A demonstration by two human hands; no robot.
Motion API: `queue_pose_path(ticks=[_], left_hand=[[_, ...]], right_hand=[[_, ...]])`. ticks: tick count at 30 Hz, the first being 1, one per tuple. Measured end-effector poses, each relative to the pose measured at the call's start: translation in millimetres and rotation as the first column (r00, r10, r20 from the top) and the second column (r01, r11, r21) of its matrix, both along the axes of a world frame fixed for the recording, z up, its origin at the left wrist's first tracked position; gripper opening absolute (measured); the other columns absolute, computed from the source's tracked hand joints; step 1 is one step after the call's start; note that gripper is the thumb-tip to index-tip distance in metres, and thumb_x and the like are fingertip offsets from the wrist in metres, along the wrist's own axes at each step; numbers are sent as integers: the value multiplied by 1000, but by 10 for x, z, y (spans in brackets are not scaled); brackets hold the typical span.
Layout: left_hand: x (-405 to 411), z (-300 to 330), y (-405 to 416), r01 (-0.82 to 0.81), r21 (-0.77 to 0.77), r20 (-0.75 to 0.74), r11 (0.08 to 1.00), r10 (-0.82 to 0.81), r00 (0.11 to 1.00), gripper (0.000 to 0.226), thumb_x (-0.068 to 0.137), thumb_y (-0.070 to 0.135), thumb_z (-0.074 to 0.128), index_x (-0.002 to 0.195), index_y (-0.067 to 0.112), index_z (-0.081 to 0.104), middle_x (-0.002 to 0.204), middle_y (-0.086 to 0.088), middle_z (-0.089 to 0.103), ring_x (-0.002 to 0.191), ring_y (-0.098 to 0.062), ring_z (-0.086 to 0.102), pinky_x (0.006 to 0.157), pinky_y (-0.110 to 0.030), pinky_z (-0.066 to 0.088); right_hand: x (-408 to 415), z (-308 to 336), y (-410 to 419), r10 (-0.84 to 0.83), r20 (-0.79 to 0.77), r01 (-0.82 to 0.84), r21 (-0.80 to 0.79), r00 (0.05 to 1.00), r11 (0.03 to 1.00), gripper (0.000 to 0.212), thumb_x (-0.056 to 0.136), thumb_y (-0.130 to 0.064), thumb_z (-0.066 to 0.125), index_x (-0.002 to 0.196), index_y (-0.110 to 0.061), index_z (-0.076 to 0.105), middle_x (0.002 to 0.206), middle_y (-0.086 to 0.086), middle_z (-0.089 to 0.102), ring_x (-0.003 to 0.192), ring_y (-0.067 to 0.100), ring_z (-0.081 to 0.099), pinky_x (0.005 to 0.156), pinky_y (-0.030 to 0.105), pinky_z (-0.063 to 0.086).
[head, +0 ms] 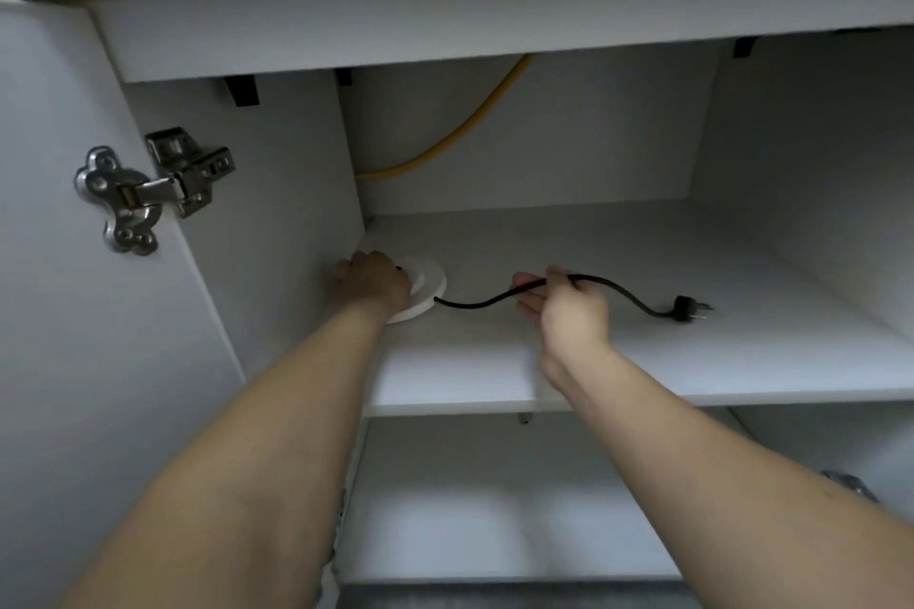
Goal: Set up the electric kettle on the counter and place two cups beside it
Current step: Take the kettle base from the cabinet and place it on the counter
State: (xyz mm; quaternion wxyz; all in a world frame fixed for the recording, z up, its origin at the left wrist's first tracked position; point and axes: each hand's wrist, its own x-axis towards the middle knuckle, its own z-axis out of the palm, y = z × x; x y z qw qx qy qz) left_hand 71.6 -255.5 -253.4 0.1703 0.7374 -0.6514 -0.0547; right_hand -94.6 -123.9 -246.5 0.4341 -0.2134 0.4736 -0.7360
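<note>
I was reaching into an open white cabinet below the counter, both bare arms stretched toward its upper shelf. My left hand lay closed over the near-left edge of the kettle base, a flat white disc sitting at the shelf's left end, close to the side wall. My right hand pinched the black power cord partway along, fingers curled around it and lifting it off the shelf. The cord ran from the base through my fingers to the plug, which lay on the shelf well to the right. A yellow hose curved down the back wall.

I judged the task barely begun: the base was not yet out of the cabinet. No kettle jug and no cups were in view, so fetching those and arranging everything on the counter remained.
</note>
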Motion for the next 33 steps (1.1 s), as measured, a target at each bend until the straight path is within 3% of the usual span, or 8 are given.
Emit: queue_pose_path(ticks=[5,9,12,16,19,22,27,33], left_hand=[[-279,140,523,42,-14,5,999,-42,999,44,100,32,40,132,2,43,143,-18,35,130,-36,36,101,-44,38],[-432,357,1037,161,21,50,987,-162,986,34,96,25,46,119,0,49,131,-19,43,120,-36,43,94,-41,45],[-541,664,1507,258,65,99,964,-264,959,32,93,25,50,115,1,53,126,-15,45,115,-33,45,88,-41,46],[-707,1346,2182,307,215,221,927,-353,909,40,95,35,46,125,10,52,128,-8,44,119,-28,43,85,-41,43],[-810,1939,2753,345,351,202,870,-431,880,41,95,36,45,129,12,52,126,-4,44,117,-24,42,89,-41,40],[-840,3020,3437,400,486,151,777,-525,838,42,95,35,44,130,13,50,128,-2,43,119,-22,41,90,-41,39],[-804,3685,3766,375,504,75,779,-471,879,38,96,34,47,124,10,55,125,-4,45,119,-24,40,91,-42,40],[-439,4501,3831,376,352,106,857,-436,894,37,94,33,50,123,10,54,124,-6,47,118,-26,41,94,-42,39]], right_hand=[[-329,357,411,-110,-71,118,120,991,986,13,100,-13,31,101,-8,43,70,13,64,65,29,61,78,45,56],[-565,864,765,-8,-96,38,313,995,949,20,97,-5,26,110,-11,39,71,14,56,54,24,54,82,44,54],[-717,1243,1079,111,-47,-72,503,993,862,35,96,0,24,126,8,40,63,11,42,41,20,43,71,41,57],[-968,1856,1690,226,-13,-139,753,974,643,19,98,-4,25,107,-2,41,72,19,52,59,28,52,74,46,51],[-1035,2322,2108,135,52,-122,801,990,587,20,96,-6,24,81,-7,38,66,15,47,51,23,47,56,40,45],[-1049,3381,2668,15,117,-109,864,993,491,22,96,-9,29,84,-11,46,55,12,44,34,17,42,37,24,38],[-1018,3897,3002,-136,85,9,817,987,577,36,94,3,29,122,5,52,55,13,41,36,19,39,25,14,32],[-484,4711,3203,-188,-4,137,702,982,699,21,91,-1,37,103,0,55,62,11,50,42,17,48,39,22,42]])
